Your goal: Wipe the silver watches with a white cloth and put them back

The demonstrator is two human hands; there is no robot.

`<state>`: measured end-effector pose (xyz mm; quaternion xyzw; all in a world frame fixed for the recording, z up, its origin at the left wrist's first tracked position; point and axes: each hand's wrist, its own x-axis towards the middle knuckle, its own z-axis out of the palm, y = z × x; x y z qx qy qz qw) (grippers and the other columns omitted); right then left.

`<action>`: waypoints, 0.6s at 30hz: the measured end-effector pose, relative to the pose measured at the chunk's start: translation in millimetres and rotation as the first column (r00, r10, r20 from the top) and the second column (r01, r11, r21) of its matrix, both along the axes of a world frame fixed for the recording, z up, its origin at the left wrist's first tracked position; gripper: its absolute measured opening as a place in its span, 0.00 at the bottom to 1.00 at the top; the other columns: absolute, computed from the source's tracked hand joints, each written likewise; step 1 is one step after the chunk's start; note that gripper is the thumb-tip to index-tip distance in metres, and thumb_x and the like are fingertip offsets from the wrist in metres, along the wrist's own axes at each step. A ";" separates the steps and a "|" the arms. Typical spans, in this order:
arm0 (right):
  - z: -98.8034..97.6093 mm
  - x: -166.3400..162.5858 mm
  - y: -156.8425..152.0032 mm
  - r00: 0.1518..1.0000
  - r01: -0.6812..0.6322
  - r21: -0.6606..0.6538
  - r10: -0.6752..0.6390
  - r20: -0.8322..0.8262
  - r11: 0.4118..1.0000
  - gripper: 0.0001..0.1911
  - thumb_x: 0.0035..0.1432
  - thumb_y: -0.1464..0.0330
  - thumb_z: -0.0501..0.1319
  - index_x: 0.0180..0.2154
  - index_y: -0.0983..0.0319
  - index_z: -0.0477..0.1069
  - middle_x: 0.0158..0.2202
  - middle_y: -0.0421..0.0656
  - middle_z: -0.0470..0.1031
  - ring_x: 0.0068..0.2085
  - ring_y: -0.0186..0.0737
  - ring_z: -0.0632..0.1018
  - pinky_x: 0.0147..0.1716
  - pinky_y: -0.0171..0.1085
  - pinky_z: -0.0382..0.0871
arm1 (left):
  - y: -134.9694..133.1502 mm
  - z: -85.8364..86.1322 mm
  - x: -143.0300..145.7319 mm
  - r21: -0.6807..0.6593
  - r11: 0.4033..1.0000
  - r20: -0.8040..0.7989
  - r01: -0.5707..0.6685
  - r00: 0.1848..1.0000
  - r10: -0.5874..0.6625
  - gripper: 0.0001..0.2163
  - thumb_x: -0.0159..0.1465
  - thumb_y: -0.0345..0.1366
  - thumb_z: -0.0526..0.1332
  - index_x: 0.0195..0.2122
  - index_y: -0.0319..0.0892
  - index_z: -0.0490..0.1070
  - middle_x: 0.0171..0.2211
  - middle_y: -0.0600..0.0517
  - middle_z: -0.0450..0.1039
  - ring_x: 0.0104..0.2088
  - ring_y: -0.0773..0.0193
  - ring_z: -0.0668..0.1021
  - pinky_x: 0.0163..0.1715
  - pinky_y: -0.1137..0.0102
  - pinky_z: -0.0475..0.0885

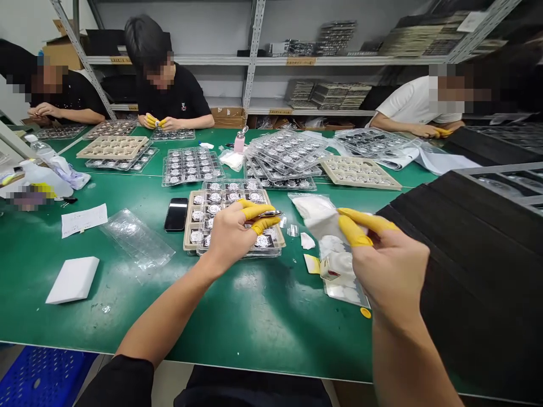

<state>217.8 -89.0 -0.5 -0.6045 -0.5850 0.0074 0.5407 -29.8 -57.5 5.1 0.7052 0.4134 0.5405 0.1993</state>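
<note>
My left hand (237,229) wears yellow finger cots and pinches a thin, shiny round metal part (270,214), seen almost edge-on. Below it lies a clear plastic tray (265,241) of round dial-like pieces, stacked on a beige tray (189,244). To the right, my right hand (384,249), also in yellow finger cots, is closed on a thin white sheet (328,223). The sheet overlaps a clear bag of white material (307,204), and I cannot tell whether the two are joined. A small box (331,267) and another bag of white pads (339,293) lie beside this hand.
A phone (176,214), empty clear bag (138,237) and white foam block (73,280) lie left. Stacked trays (292,152) and a pink pump bottle (240,141) stand farther back. A black box (470,254) borders the right. Several co-workers (169,90) sit opposite.
</note>
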 end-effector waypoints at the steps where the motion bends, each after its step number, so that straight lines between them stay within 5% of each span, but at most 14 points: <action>1: 14.0 -13.5 5.7 0.993 -0.098 -0.045 0.094 -0.078 0.994 0.13 0.58 0.63 0.67 0.46 0.55 0.84 0.44 0.45 0.84 0.42 0.50 0.84 0.39 0.46 0.80 | -0.5 0.9 -1.0 0.026 0.999 -0.039 -0.025 0.999 0.026 0.09 0.63 0.34 0.72 0.45 0.47 0.85 0.39 0.50 0.84 0.37 0.64 0.82 0.40 0.69 0.79; 4: 37.4 -46.9 18.1 0.901 -0.395 -0.047 0.377 -0.214 0.917 0.13 0.58 0.64 0.70 0.46 0.54 0.83 0.44 0.43 0.85 0.41 0.44 0.84 0.38 0.41 0.82 | -2.8 3.2 -2.6 0.021 0.997 -0.126 -0.072 0.989 0.074 0.10 0.65 0.32 0.69 0.48 0.47 0.84 0.42 0.50 0.84 0.41 0.64 0.83 0.43 0.70 0.80; 9: 27.6 -66.0 23.5 0.803 -0.588 -0.028 0.579 -0.143 0.809 0.12 0.61 0.67 0.68 0.46 0.56 0.83 0.44 0.42 0.86 0.41 0.42 0.85 0.38 0.39 0.82 | -3.6 -1.2 0.2 -0.054 0.996 -0.103 -0.077 0.992 0.072 0.11 0.64 0.30 0.68 0.47 0.47 0.84 0.40 0.51 0.85 0.37 0.64 0.84 0.38 0.71 0.81; 14: 20.2 -62.5 31.7 0.836 -0.531 0.144 0.489 0.247 0.835 0.16 0.61 0.76 0.62 0.45 0.55 0.83 0.40 0.41 0.86 0.38 0.39 0.85 0.36 0.36 0.80 | -2.1 -6.3 4.1 -0.038 0.998 -0.011 -0.045 0.999 0.044 0.14 0.62 0.26 0.67 0.47 0.45 0.84 0.38 0.51 0.86 0.34 0.64 0.84 0.36 0.70 0.81; 18: 17.6 -62.2 38.3 0.836 -0.527 0.231 0.450 0.315 0.818 0.13 0.61 0.75 0.64 0.42 0.54 0.83 0.34 0.40 0.84 0.31 0.37 0.83 0.28 0.34 0.76 | -4.3 -6.1 3.8 0.048 0.987 -0.085 -0.150 0.984 0.154 0.12 0.62 0.30 0.70 0.46 0.46 0.85 0.34 0.52 0.86 0.31 0.63 0.83 0.33 0.69 0.79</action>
